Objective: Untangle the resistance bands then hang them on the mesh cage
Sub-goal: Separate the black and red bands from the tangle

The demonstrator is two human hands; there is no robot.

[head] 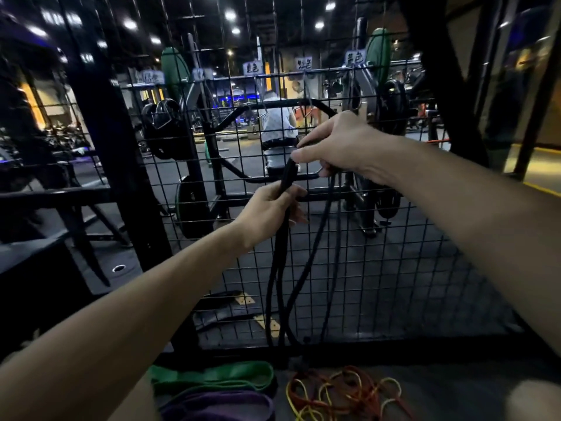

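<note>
Green band [212, 376], purple band [218, 404] and thin red-yellow bands [343, 390] lie heaped at the cage foot.
Both hands up at the mesh cage [379, 268]: left hand [270, 208] fisted round the black bands [280, 268], right hand [337, 147] pinching their top loop against the wire.

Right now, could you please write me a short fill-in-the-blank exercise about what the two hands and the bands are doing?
1. Both hands grip long rubber bands coloured ____.
2. The right hand is ____ than the left hand.
3. The wide flat green band lies on a flat band coloured ____.
4. Behind the hands stands a black wire ____ cage.

Missing: black; higher; purple; mesh
</note>
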